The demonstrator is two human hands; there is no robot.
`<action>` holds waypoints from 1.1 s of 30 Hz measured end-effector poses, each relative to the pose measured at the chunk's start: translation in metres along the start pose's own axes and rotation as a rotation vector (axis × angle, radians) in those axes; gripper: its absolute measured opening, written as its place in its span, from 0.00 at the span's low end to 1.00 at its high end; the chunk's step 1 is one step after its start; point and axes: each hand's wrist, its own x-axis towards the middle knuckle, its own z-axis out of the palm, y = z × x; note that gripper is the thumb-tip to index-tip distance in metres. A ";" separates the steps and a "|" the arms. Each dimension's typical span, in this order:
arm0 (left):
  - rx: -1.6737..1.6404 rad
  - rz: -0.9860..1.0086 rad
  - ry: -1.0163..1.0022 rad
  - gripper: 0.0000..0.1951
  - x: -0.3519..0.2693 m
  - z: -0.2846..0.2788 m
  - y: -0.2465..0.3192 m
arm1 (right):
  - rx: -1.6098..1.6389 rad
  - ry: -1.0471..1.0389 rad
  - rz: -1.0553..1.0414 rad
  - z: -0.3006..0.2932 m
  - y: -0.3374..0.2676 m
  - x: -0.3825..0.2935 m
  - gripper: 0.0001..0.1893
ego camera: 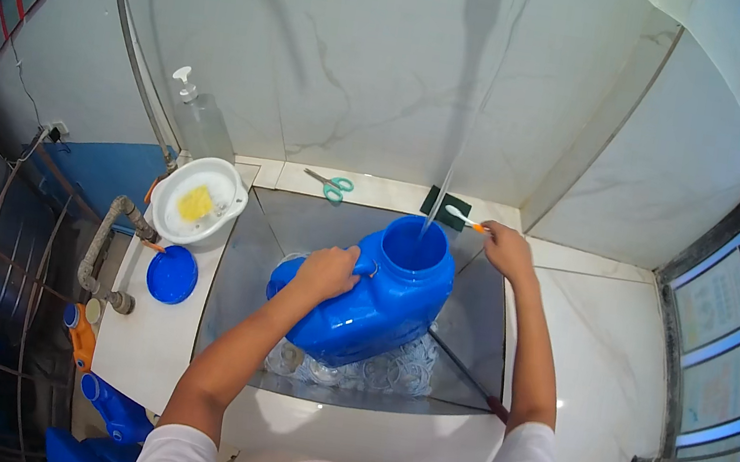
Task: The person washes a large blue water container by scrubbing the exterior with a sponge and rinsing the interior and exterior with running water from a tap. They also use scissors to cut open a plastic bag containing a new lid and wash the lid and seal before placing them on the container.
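A large blue plastic jug [373, 309] lies tilted in the grey tiled sink [228, 282], its wide mouth up and facing the wall. My left hand [328, 273] grips the jug's handle. A stream of water [443, 188] runs from above into the mouth. To the right of the mouth, my right hand [508, 249] holds a white brush with an orange handle [461, 214], above a dark green scouring pad [432, 201] on the back ledge. White stringy material [407, 371] lies under the jug on the sink's floor; its kind is unclear.
A white basin [235, 219] of suds with a yellow sponge [196, 203], a blue lid [172, 274] and a pump bottle [204, 123] stand left. Teal-handled scissors [333, 187] lie on the back ledge. A dark rod [464, 368] leans on the sink's front right. Pipes [100, 243] edge the left counter.
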 end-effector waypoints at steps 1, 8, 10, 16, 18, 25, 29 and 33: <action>-0.008 0.014 -0.024 0.14 0.005 0.001 0.006 | -0.014 0.010 0.003 0.023 0.024 0.021 0.16; -0.030 -0.070 0.006 0.14 0.004 0.007 0.002 | 0.207 0.083 -0.140 0.064 -0.039 0.082 0.12; -0.035 -0.215 0.064 0.14 -0.007 0.004 -0.012 | 0.655 -0.435 0.087 0.038 -0.106 0.063 0.10; -0.207 -0.148 0.150 0.16 -0.020 0.018 -0.010 | 0.719 -0.414 0.276 0.019 -0.080 0.053 0.11; -0.184 -0.131 0.129 0.16 -0.031 0.013 -0.019 | 0.665 -0.454 0.234 0.015 -0.079 0.052 0.12; -0.008 0.011 0.104 0.17 -0.034 0.000 -0.027 | 0.904 -0.540 0.388 -0.002 -0.104 0.052 0.10; 0.088 0.235 0.090 0.18 -0.005 0.000 -0.013 | 1.065 -0.495 0.431 -0.009 -0.115 0.051 0.09; 0.110 0.229 0.414 0.17 0.023 0.027 0.043 | 1.197 -0.528 0.456 -0.006 -0.109 0.046 0.10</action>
